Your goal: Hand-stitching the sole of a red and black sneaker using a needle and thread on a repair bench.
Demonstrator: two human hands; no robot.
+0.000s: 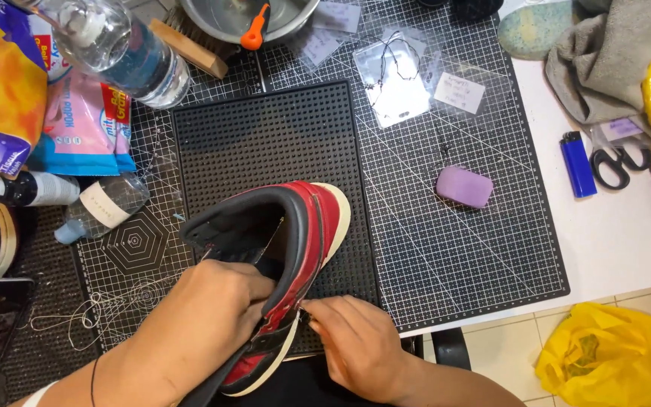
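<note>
Sneaker (295,249) between lighter (578,163), bottles (126,49)

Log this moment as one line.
left hand: inside shoe | right hand: pinching shoe side | base: black mat

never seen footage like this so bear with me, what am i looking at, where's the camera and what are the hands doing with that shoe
There is one picture, taken by a camera worn on the person's head, looking down at their own two bare hands over a worktable.

The left hand reaches inside a red, black and white high-top shoe and steadies it. The right hand pinches at the shoe's outer side near the sole; what it pinches is too small to tell.

The shoe rests on a black studded mat, which lies on a gridded cutting mat. Around it lie a purple block, a blue lighter, scissors, a clear water bottle, small plastic bags and a metal bowl. A yellow bag sits on the floor.
</note>
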